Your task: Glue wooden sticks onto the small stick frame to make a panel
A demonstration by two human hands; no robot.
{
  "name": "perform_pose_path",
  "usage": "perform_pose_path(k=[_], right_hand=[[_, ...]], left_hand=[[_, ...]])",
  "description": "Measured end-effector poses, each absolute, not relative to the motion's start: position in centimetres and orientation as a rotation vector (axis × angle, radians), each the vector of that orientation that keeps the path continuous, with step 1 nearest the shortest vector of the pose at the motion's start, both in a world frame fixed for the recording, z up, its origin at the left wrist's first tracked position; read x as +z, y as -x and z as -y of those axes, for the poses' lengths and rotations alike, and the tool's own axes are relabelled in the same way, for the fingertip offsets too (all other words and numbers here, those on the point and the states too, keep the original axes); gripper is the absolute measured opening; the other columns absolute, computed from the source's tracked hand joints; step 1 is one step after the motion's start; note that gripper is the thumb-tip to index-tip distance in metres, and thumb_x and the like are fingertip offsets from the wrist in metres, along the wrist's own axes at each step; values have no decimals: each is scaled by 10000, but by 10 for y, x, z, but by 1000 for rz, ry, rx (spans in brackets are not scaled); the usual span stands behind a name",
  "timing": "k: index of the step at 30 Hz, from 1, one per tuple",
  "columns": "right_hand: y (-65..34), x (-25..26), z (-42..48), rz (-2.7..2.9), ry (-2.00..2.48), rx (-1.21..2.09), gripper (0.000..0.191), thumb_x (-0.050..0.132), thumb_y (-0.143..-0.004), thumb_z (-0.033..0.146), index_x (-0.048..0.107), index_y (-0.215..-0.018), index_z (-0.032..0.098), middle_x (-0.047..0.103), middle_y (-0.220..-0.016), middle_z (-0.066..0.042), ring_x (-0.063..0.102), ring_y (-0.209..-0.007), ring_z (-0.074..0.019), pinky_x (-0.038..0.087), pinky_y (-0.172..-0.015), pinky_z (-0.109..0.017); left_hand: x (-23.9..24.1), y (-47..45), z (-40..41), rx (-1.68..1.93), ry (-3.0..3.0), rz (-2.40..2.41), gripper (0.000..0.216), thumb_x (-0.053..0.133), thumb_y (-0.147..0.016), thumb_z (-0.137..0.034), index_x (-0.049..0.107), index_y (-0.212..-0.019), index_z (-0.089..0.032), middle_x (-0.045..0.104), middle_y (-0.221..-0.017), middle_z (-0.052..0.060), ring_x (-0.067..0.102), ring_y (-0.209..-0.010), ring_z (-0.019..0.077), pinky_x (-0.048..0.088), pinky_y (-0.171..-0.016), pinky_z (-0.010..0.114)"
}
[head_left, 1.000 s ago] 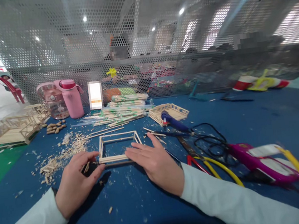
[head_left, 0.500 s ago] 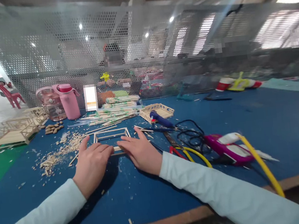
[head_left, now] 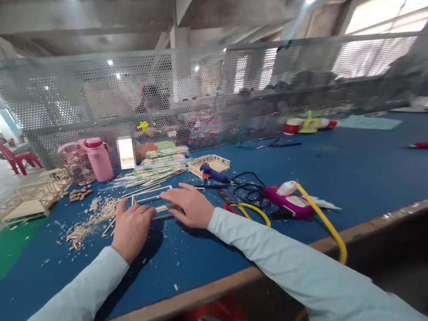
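A small rectangular frame of thin wooden sticks (head_left: 162, 208) stands on the blue table in front of me. My left hand (head_left: 134, 230) is closed at its left near side, fingertips on the near bar and thumb raised apart. At the right end, my right hand (head_left: 191, 207) grips the same frame, its fingers bent over the bar. The hands hide both near corners. Loose sticks and a heap of wood scraps (head_left: 78, 235) lie to the left. Beyond the frame are bundles of sticks (head_left: 166, 163) and a finished-looking stick tray (head_left: 220, 166).
To the right lie a blue-handled tool (head_left: 214, 174) with black cord, a yellow-and-red-handled cutting tool (head_left: 256, 209) and a magenta-and-white tool (head_left: 294, 203). A pink bottle (head_left: 100, 162), peanuts (head_left: 80, 193) and stick models (head_left: 29, 202) stand left. A perforated screen (head_left: 102, 96) closes the back.
The camera view has tilted up and shifted right, bringing the table's front edge further into sight. Both hands stay at the stick frame; the right hand's fingers have shifted slightly.
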State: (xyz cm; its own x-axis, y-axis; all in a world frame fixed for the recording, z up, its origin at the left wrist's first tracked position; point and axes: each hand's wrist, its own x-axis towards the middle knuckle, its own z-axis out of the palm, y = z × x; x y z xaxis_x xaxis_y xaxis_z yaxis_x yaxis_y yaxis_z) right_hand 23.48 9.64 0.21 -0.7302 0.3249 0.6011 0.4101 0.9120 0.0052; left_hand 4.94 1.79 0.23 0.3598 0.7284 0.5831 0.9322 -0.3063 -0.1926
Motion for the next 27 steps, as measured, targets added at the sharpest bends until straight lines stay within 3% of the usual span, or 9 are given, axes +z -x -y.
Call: perform_pose_path(k=[5, 10, 14, 20, 24, 27], right_hand=[[-260, 15, -108, 1995, 813, -142, 305, 426, -822, 265, 594, -1055, 162, 666, -1041, -99, 591, -981, -199, 415, -904, -349], [-281, 22, -123, 1863, 1070, -113, 331, 315, -880, 260, 546, -1071, 119, 655, -989, -111, 608, -880, -165, 458, -812, -268], [-292, 29, -128, 1858, 1321, -101, 362, 247, -902, 237, 513, -1104, 98, 645, -1014, -123, 603, -877, -159, 445, -801, -255], [-325, 30, -108, 2053, 1785, -74, 170, 533, -781, 269, 626, -871, 158, 675, -779, -99, 623, -731, -219, 425, -647, -287], [-345, 24, -82, 2145, 1978, -111, 191, 611, -737, 274, 637, -846, 118, 660, -803, -149, 628, -754, -273, 418, -629, -317], [-341, 27, -72, 2182, 1935, -203, 199, 515, -825, 265, 620, -914, 121, 630, -955, -159, 599, -917, -270, 412, -762, -329]], left_hand=[[1, -48, -18, -576, 2123, 1409, 233, 431, -863, -134, 647, -856, -223, 718, -816, 28, 637, -770, 213, 297, -937, 526], [-1, -49, -18, -633, 2100, 1394, 248, 410, -877, -158, 644, -829, -224, 714, -784, 19, 635, -733, 196, 302, -934, 510], [-3, -51, -18, -709, 2053, 1383, 223, 435, -861, -182, 634, -947, -232, 713, -928, 44, 632, -836, 213, 302, -946, 489], [7, -25, -19, -892, 1869, 1435, 251, 454, -838, -212, 606, -1037, -230, 697, -1002, 72, 627, -896, 232, 325, -933, 458], [12, -4, -24, -960, 1823, 1426, 238, 448, -833, -194, 623, -991, -218, 706, -962, 77, 636, -879, 229, 322, -941, 460], [11, -5, -26, -960, 1891, 1380, 225, 450, -835, -185, 636, -957, -217, 710, -955, 63, 638, -872, 207, 317, -957, 446]])
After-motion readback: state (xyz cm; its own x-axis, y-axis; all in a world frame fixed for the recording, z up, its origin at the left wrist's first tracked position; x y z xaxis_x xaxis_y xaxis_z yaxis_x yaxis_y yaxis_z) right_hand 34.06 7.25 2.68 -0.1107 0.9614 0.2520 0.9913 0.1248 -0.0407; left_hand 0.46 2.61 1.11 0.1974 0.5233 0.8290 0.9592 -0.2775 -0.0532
